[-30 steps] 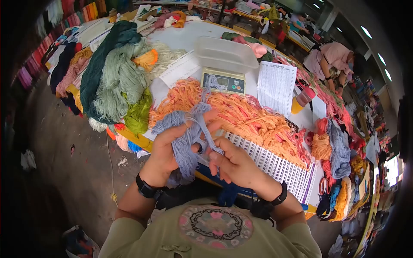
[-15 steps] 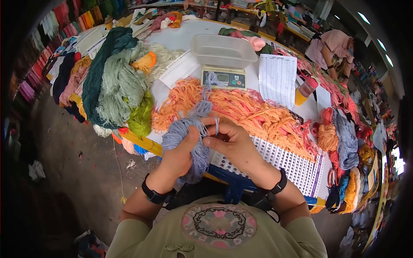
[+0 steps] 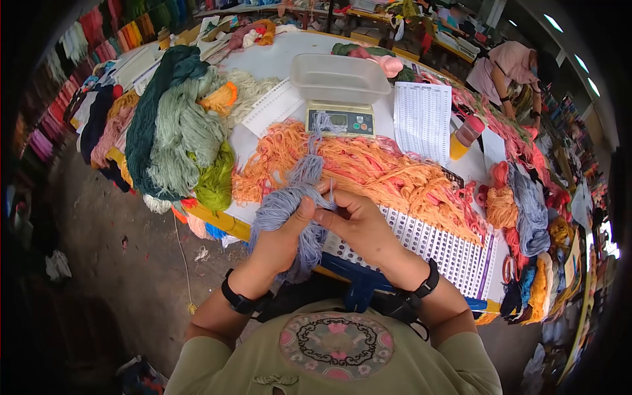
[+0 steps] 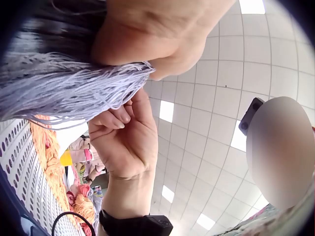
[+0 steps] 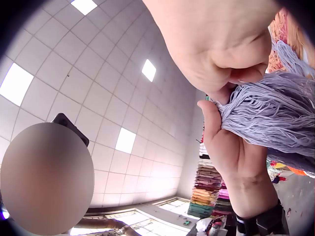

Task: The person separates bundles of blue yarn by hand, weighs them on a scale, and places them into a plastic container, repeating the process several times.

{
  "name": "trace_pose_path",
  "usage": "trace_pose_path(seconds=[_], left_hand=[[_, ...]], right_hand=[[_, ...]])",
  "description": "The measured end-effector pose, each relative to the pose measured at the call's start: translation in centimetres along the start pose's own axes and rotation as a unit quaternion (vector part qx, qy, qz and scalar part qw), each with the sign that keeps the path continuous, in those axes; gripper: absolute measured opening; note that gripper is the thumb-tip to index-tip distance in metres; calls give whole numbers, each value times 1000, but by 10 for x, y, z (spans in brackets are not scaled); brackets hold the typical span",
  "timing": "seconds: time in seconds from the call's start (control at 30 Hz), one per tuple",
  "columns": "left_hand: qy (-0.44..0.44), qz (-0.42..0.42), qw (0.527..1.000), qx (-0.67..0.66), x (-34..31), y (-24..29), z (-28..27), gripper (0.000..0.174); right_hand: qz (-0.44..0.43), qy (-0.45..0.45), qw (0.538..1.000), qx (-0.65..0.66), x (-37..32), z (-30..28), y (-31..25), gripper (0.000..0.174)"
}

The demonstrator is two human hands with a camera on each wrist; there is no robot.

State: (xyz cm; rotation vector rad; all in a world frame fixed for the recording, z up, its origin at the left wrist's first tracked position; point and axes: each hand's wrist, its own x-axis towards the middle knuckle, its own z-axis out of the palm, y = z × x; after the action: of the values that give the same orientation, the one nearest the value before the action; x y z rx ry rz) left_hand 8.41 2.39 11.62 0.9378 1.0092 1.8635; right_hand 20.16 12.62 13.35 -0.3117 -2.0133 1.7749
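Observation:
A thick blue-grey yarn skein [image 3: 280,205] hangs over the left hand [image 3: 280,243], whose thumb presses on it in the head view. At the skein's right side the right hand [image 3: 362,227] pinches strands between thumb and forefinger. From the skein, a blue-grey length of yarn runs up across the orange yarn [image 3: 375,168] to the scale [image 3: 340,120]. In the left wrist view the right hand [image 4: 128,137] has its fingers curled at the end of the skein [image 4: 88,91]. The right wrist view has the left hand [image 5: 241,147] cupped under the skein [image 5: 275,108].
A clear plastic tub [image 3: 340,78] sits on the scale. Printed sheets [image 3: 422,122] and a perforated white board [image 3: 421,247] lie on the table. Green yarn skeins [image 3: 178,131] are heaped at the left, more blue yarn [image 3: 528,220] at the right. Another person [image 3: 507,72] bends over at the back right.
Since a second ago the left hand has turned from palm up to thumb on top of the skein, and the right hand has risen along its side. Little differs from half a second ago.

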Motion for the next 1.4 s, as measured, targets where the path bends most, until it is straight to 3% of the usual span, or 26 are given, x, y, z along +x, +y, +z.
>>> trace_pose_path(seconds=[0.17,0.3,0.4,0.47,0.53,0.6,0.73,0.8,0.83,0.9,1.03,1.1,1.13,1.17,1.23,1.27,1.33,1.37,1.4], left_hand=[[18,-34,996,-85,-1,1,-4,37],[24,-10,997,-77,-1,4,-3,31],[37,8,999,-33,-1,9,0,27],[-44,10,998,52,2,8,-8,25],[-5,32,999,44,1,3,-4,24],[33,53,997,35,-1,1,2,24],[34,101,989,107,-1,2,4,23],[27,110,987,116,-2,4,3,23],[38,83,992,84,-3,5,3,22],[48,57,996,52,-4,6,2,21],[83,55,995,22,-5,0,-3,18],[108,50,992,36,-12,0,-11,20],[62,-5,992,-109,-19,10,-16,26],[16,-60,966,-252,-25,23,-23,31],[-45,-2,938,-343,-42,67,-58,40],[49,83,948,-304,-47,97,-70,41],[115,112,930,-331,-62,152,-122,39],[96,117,928,-342,-72,175,-152,36],[123,161,941,-272,-82,190,-182,31]], right_hand=[[90,34,986,133,-4,-1,-22,14],[142,57,965,212,-3,-4,-23,10],[141,34,961,236,-3,-9,-14,10],[145,40,965,215,-4,-7,-16,11],[148,47,969,194,-3,-4,-21,12],[81,53,995,33,-3,0,-27,24],[105,26,992,68,-4,-4,-20,27],[164,45,964,205,-4,-8,-17,24],[165,44,964,205,-4,-8,-18,24],[174,25,941,290,-4,-8,-20,20],[184,-15,930,316,-3,-12,-22,17],[228,-127,939,225,-7,-16,-26,18],[230,-129,938,224,-10,-22,-34,18],[222,-89,950,201,-16,-31,-46,15],[190,-25,958,215,-27,-66,-57,11],[166,1,953,253,-34,-92,-59,8],[149,85,961,219,-50,-139,-61,10],[155,164,964,138,-56,-163,-60,14],[182,246,945,116,-63,-192,-51,16]])
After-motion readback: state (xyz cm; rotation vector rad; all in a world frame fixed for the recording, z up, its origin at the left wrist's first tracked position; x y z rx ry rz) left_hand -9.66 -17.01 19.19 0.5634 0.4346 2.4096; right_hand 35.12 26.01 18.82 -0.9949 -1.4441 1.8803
